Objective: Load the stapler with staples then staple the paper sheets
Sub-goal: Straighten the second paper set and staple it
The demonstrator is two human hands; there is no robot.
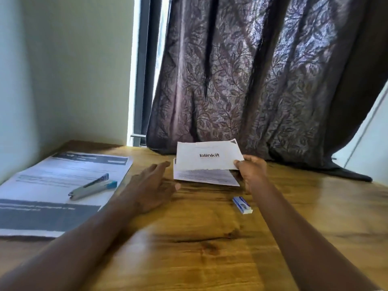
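My right hand (251, 171) pinches the right edge of a white sheet printed "blinkit" (206, 155), lifted and tilted above a second printed sheet (206, 177) that lies on the wooden table (210, 238). My left hand (152, 185) hovers with straight fingers just left of these sheets and holds nothing. A grey stapler with a blue end (92, 188) lies to the left on a large printed paper (52, 185). A small blue-and-white staple box (242, 205) lies on the table near my right forearm.
A dark patterned curtain (252, 80) hangs behind the table and drapes onto its back edge. A pale wall (63, 70) borders the table's left side, with a window frame (142, 80) beside the curtain.
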